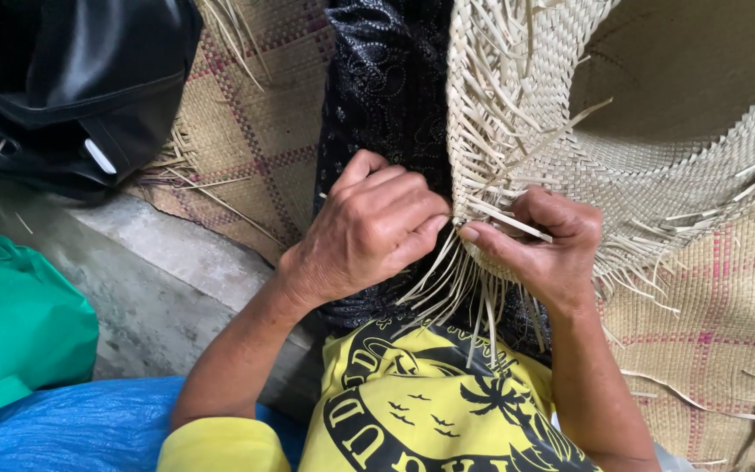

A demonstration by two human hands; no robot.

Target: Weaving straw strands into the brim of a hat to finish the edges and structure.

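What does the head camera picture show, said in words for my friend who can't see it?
Two hands, the left hand and the right hand, pinch loose pale strips at the frayed rim of a half-woven straw hat over the person's lap. A woven mat lies underneath, with a black bag nearby.

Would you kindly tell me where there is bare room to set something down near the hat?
Bare concrete ledge between the black bag and green bag; woven mat lies open right of the right hand. Crowded where the left hand meets the straw hat brim.
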